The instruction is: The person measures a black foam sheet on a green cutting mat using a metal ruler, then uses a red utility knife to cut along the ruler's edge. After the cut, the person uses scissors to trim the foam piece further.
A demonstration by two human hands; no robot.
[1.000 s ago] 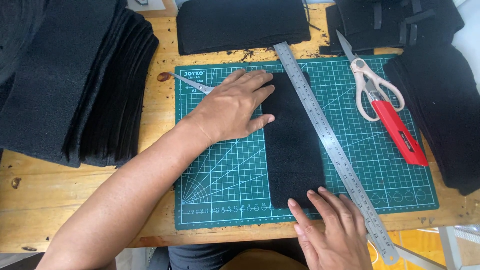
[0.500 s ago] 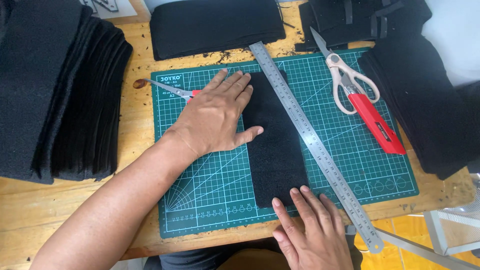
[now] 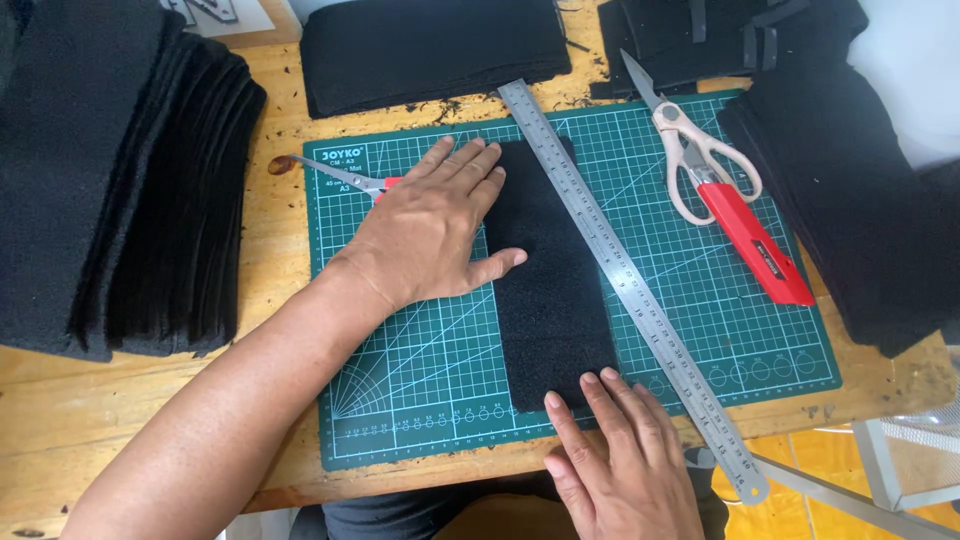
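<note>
Bystanding things on the worktop

Stacked black felt (image 3: 110, 180) is piled at the worktop's left edge, a folded black piece (image 3: 430, 45) at the far edge; scissors (image 3: 690, 150) and a red cutter (image 3: 755, 245) are laid near the green mat's (image 3: 400, 400) right edge.

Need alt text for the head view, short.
Two bare hands press a black rectangular felt strip flat on a green gridded cutting mat: left hand at its upper left edge, right hand at its near end. A long steel ruler lies diagonally along its right side.
</note>
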